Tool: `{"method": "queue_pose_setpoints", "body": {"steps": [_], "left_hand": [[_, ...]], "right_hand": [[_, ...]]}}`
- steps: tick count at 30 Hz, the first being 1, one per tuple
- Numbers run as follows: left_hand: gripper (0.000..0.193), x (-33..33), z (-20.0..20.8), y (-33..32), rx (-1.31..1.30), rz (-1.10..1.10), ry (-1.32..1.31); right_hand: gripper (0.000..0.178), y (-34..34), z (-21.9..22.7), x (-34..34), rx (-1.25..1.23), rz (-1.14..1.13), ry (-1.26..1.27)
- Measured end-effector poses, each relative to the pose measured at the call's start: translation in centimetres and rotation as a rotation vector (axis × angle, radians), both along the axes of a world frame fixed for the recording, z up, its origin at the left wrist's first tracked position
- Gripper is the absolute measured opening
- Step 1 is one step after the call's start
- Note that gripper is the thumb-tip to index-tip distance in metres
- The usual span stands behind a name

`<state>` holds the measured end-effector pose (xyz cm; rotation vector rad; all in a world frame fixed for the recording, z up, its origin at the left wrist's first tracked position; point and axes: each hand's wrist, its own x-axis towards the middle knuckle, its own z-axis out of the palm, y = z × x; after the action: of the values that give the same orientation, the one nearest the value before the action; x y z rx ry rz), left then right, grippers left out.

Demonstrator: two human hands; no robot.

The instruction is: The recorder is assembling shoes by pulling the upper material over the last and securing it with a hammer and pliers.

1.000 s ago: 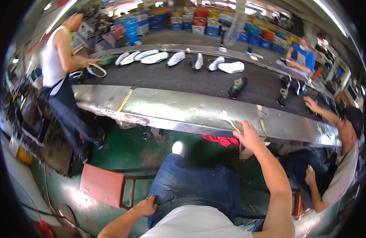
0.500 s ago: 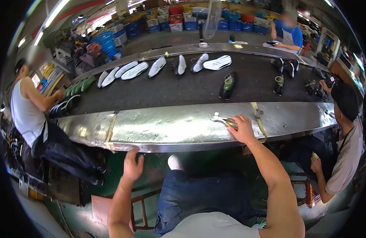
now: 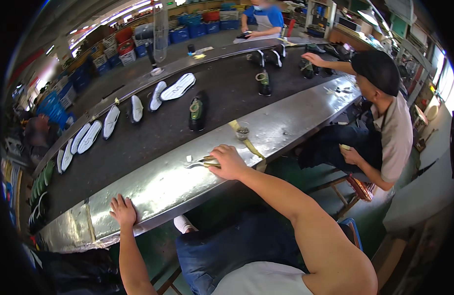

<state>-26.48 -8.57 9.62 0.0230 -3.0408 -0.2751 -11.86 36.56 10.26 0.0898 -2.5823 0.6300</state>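
My right hand (image 3: 230, 163) is closed over the yellowish handles of a pair of pliers (image 3: 193, 165), whose metal jaws lie on the steel ledge and point left. Beside the jaws sits a small white block (image 3: 189, 158). Farther left, my left hand (image 3: 122, 211) rests on the ledge near its front edge, fingers spread and nothing held. A small clear cup (image 3: 242, 132) stands beyond my right hand, on a strip of yellow tape.
Past the steel ledge (image 3: 153, 189) runs a dark belt (image 3: 138, 142) bearing several shoes, among them a black-and-green shoe (image 3: 197, 112) and a white-soled one (image 3: 178, 87). A co-worker in a cap (image 3: 391, 123) sits at right, reaching toward shoes. Another person (image 3: 266, 22) works across the belt.
The view has swung to the right. My left hand has come from in front of the ledge onto its surface. My right hand stays at the pliers, its fingers now lower over the handles.
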Motion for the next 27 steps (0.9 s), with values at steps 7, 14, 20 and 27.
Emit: {"method": "queue_pose_setpoints", "body": {"steps": [7,14,20,27], "left_hand": [[0.054,0.1,-0.7,-0.7,-0.004,-0.004,0.088],[0.051,-0.2,-0.9,-0.6,0.008,-0.004,0.118],[0.051,-0.6,-1.0,-1.0,-0.003,-0.011,0.126],[0.053,-1.0,-1.4,-1.3,-0.023,-0.023,0.112]], "right_hand": [[0.051,0.0,-0.4,-0.3,-0.002,-0.016,-0.003],[0.050,-0.1,-0.5,-0.2,-0.005,-0.038,-0.012],[0.050,-0.1,-0.5,-0.3,-0.032,-0.047,-0.005],[0.051,0.1,-0.9,-0.3,-0.045,-0.037,0.026]]}}
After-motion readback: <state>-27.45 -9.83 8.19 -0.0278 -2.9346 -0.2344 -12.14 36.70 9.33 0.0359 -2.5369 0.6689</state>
